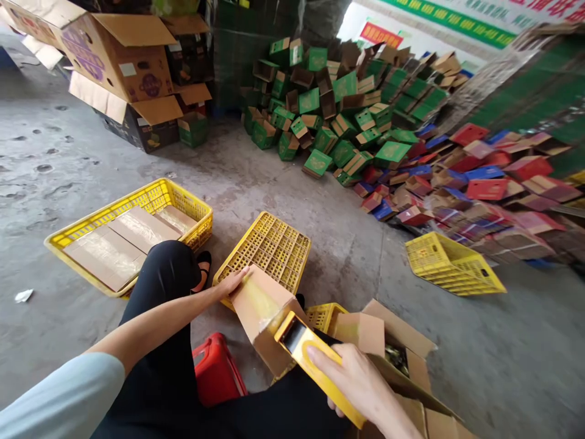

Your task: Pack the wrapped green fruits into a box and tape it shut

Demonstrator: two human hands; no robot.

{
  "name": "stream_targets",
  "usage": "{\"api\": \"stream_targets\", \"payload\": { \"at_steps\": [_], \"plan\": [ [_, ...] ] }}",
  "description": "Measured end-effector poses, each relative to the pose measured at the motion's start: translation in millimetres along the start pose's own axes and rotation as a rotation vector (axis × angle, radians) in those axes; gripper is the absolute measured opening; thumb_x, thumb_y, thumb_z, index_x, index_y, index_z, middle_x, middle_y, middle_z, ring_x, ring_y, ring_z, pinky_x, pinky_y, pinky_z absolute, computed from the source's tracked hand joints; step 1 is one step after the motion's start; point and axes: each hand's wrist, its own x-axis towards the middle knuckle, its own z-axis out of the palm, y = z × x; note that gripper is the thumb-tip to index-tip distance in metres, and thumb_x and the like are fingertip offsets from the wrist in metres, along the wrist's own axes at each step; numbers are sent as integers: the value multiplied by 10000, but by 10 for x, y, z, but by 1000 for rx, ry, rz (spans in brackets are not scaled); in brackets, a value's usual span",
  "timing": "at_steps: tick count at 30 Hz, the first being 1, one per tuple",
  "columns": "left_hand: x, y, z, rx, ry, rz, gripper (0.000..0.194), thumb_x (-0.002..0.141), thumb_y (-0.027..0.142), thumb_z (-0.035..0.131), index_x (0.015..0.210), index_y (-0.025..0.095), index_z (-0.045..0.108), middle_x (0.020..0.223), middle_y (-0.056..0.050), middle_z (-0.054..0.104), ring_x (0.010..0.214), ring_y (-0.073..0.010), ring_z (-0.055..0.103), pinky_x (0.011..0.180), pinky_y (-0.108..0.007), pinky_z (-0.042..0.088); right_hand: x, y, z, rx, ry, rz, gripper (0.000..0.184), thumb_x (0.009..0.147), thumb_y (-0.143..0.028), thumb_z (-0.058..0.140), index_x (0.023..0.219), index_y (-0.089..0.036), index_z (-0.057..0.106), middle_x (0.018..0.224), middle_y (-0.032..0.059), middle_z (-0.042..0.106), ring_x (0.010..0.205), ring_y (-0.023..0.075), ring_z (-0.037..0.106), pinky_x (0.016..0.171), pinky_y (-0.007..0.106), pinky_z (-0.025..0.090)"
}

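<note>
A closed cardboard box rests tilted over the near end of an upturned yellow crate, with shiny tape along its top. My left hand grips the far left end of this box, fingers on its upper edge. In my right hand is a long yellow tape dispenser. Its head, with a dark slot, meets or nearly meets the box's near right edge; exact contact is hard to see. To the right, an open carton contains small dark items too blurred to name.
On the left, a yellow crate holds several flat taped boxes. A red stool-like object is between my legs. Another yellow crate lies farther right. Behind are heaps of green boxes and red and blue boxes, plus stacked cartons.
</note>
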Motion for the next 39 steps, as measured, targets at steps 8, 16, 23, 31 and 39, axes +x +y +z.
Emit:
{"api": "stream_targets", "payload": {
  "at_steps": [8, 16, 23, 31, 39],
  "plan": [
    [-143, 483, -283, 0, -80, 415, 710, 1068, 625, 266, 1568, 179, 501, 1650, -72, 439, 1582, -266, 305, 1324, -402, 215, 463, -360, 104, 182, -46, -160, 584, 894, -755, 544, 764, -192, 628, 531, 50, 692, 454, 174, 664, 455, 225, 511],
    [-401, 904, -571, 578, -561, 1138, 989, 964, 731, 540, 1694, 154, 204, 1748, -146, 138, 1627, -341, 83, 1333, -496, 120, 611, -464, 45, 247, -22, -168, 583, 886, -747, 569, 762, -182, 640, 544, 44, 693, 478, 179, 679, 470, 234, 526],
    [-449, 879, -579, 856, -512, 1290, 1260, 835, 802, 657, 1695, 71, 96, 1737, -231, 123, 1612, -399, 119, 1332, -460, 132, 490, -437, 71, 281, -79, -148, 594, 841, -773, 611, 857, -180, 646, 553, 30, 699, 467, 166, 670, 477, 220, 519],
    [-416, 735, -534, 923, -442, 1254, 1211, 825, 855, 607, 1693, 127, 179, 1742, -215, 123, 1618, -392, 114, 1323, -480, 144, 332, -459, -2, 278, -130, -150, 608, 839, -787, 600, 836, -180, 639, 566, 37, 701, 482, 157, 660, 496, 220, 519],
    [-427, 697, -499, 895, -450, 1234, 1207, 821, 875, 584, 1697, 156, 171, 1742, -186, 154, 1616, -375, 145, 1322, -458, 124, 245, -264, 57, 338, -137, -99, 588, 856, -790, 591, 871, -202, 595, 582, 26, 694, 523, 172, 674, 506, 228, 511]
  ]
}}
